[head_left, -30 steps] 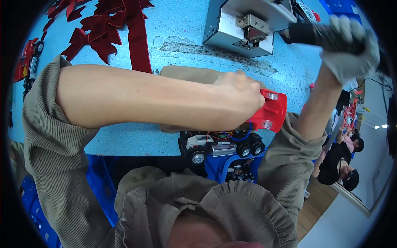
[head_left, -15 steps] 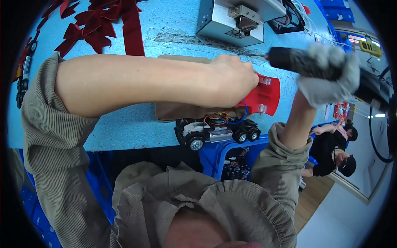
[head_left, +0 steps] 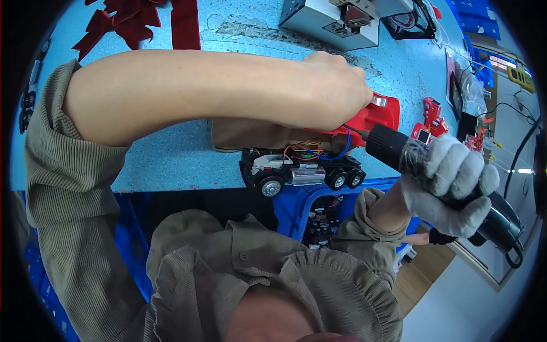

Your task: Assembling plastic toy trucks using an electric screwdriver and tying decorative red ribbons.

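Observation:
My bare left hand (head_left: 336,94) is closed on a red plastic toy-truck body (head_left: 380,117); its fingertips are hidden from this side. Beneath the body lies a folded brown cloth (head_left: 236,135). In my right hand (head_left: 450,188), which wears a whitish glove, is a black electric screwdriver (head_left: 393,149). Its thin bit slants down to the near edge of the red body, close under my left hand. Just in front sits a black toy-truck chassis (head_left: 310,174) on its wheels, with coloured wires on top. A blue wire runs from it up to the red body.
A grey metal machine (head_left: 333,28) stands at the back. Dark red velvet bows (head_left: 125,23) lie at the far left. Below the table edge is a blue crate (head_left: 293,214) of small black parts. More red toy parts (head_left: 430,122) lie on the right, near another person's arm (head_left: 419,238).
My right hand has come down and inward with the screwdriver, bringing its bit to the red body. My left hand keeps its hold. The whole view has shifted slightly.

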A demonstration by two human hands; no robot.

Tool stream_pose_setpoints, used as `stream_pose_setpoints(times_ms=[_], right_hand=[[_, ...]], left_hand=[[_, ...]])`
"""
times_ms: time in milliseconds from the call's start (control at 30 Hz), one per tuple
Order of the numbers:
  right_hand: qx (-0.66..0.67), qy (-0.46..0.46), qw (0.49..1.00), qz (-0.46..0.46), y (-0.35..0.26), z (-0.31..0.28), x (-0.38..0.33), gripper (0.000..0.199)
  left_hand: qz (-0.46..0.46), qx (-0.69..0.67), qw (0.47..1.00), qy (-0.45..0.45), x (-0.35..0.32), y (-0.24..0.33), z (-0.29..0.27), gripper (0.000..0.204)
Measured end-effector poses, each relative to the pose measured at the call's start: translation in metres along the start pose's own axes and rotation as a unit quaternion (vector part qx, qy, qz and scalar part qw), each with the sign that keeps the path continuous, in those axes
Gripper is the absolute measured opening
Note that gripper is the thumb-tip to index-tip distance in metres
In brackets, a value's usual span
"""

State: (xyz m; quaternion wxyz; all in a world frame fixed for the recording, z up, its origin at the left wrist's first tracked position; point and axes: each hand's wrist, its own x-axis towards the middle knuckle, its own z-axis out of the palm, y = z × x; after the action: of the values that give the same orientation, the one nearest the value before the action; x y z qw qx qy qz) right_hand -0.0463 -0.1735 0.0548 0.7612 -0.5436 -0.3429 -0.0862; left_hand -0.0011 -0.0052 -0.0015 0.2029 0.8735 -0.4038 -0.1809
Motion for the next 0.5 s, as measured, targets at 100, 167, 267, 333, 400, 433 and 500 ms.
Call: stream_pose_setpoints(times_ms=[100,167,267,333,400,433,500], right_hand=[[-0.017,-0.025,1.000,0.000,0.010,-0.003,-0.002,0.020],[0.002,-0.034,0.999,0.013,0.013,-0.006,-0.004,0.020],[0.007,-0.029,0.999,0.020,0.014,-0.003,-0.004,0.020],[-0.002,-0.006,1.000,0.019,0.014,0.003,-0.004,0.019],[-0.024,-0.023,0.999,0.018,0.014,0.012,-0.002,0.020],[-0.045,-0.037,0.998,0.016,0.015,0.018,0.000,0.021],[-0.065,-0.053,0.996,0.016,0.017,0.026,0.000,0.022]], left_hand=[[-0.008,-0.002,1.000,0.004,-0.002,0.002,-0.003,0.035],[-0.011,-0.012,1.000,-0.025,-0.005,0.002,-0.007,0.036],[-0.006,-0.017,0.999,-0.028,-0.005,0.001,-0.005,0.036],[0.009,-0.013,1.000,-0.008,-0.003,0.001,-0.002,0.035],[0.008,-0.010,1.000,-0.003,-0.003,0.002,0.000,0.036],[0.008,-0.005,1.000,0.001,-0.003,0.003,0.000,0.036],[0.005,-0.002,1.000,0.004,-0.006,0.002,0.001,0.036]])
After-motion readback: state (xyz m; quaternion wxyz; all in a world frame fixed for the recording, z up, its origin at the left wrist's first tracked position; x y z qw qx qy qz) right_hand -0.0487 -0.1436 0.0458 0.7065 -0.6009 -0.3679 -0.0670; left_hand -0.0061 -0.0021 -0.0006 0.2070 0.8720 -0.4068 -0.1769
